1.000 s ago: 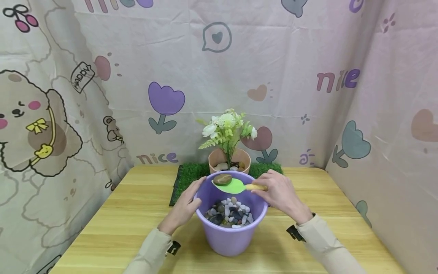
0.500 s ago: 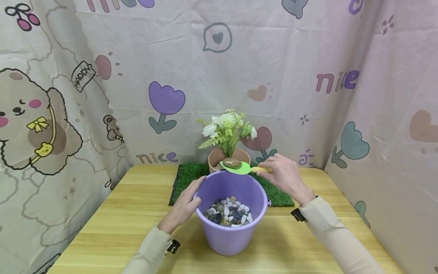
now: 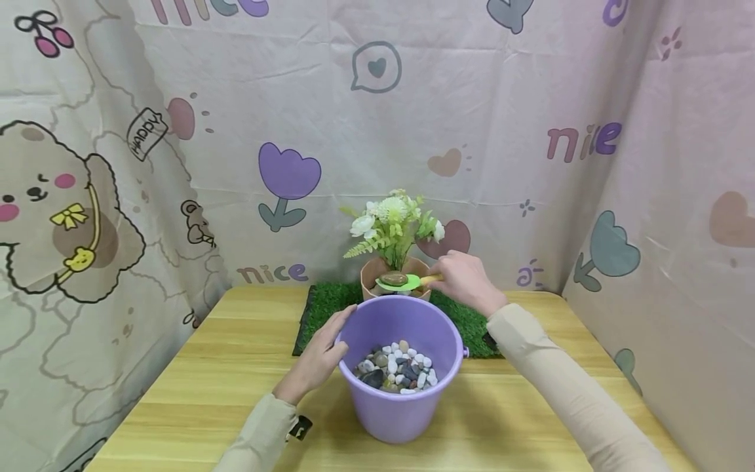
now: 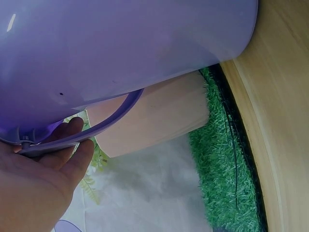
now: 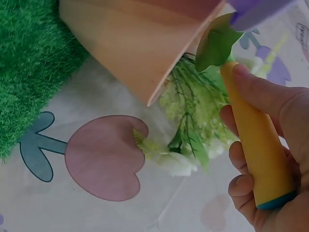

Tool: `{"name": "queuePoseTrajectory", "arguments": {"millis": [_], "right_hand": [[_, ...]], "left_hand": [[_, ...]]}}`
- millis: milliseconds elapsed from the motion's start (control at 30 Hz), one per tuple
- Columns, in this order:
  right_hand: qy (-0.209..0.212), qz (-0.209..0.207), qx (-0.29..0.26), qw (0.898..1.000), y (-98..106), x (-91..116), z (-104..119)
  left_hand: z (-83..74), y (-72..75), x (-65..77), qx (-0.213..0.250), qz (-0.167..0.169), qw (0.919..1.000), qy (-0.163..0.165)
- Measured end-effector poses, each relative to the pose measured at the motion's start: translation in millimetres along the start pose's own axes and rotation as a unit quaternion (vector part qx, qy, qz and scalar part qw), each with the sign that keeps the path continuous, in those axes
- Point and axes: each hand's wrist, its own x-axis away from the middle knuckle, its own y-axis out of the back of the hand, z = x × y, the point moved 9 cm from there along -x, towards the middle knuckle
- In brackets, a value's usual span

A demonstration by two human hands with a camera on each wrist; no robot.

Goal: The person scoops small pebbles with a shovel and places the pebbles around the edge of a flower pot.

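Note:
My right hand point(image 3: 470, 280) grips a small garden trowel point(image 3: 413, 283) by its yellow handle point(image 5: 258, 145), fingers curled round it. On the green blade lies a brown stone point(image 3: 393, 279), just over the opening of the pinkish flowerpot point(image 3: 368, 276) with white artificial flowers point(image 3: 392, 219). A purple bucket point(image 3: 398, 414) stands in front of the pot, with several white, grey and dark pebbles point(image 3: 407, 367) at its bottom. At its left side, my left hand point(image 3: 317, 357) holds the rim. The left wrist view shows its fingers around the bucket's carrying handle point(image 4: 108, 121).
An artificial grass mat point(image 3: 330, 301) lies under the pot at the back of the wooden table point(image 3: 194, 380). Behind and at both sides hangs a printed cloth point(image 3: 377, 151). The bucket's tall wall stands between me and the pot.
My right hand has carried the trowel and stone up from over the bucket and away from me, to over the flowerpot. My left hand has stayed at the bucket's rim.

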Motion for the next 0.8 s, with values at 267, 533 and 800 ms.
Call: {"name": "queuePoseTrajectory", "arguments": {"millis": [267, 533, 800], "right_hand": [[0.025, 0.045, 0.032, 0.998, -22.0, -24.3, 6.8], [0.011, 0.071, 0.031, 0.997, -25.9, -33.2, 8.4], [-0.032, 0.065, 0.029, 0.997, -23.5, -30.6, -0.3]], "left_hand": [[0.5, -0.2, 0.2, 0.006, -0.001, 1.0, 0.004], [0.2, -1.0, 0.9, 0.004, -0.004, 1.0, 0.001], [2.1, -1.0, 1.2, 0.01, -0.002, 0.9999, 0.011]]}}
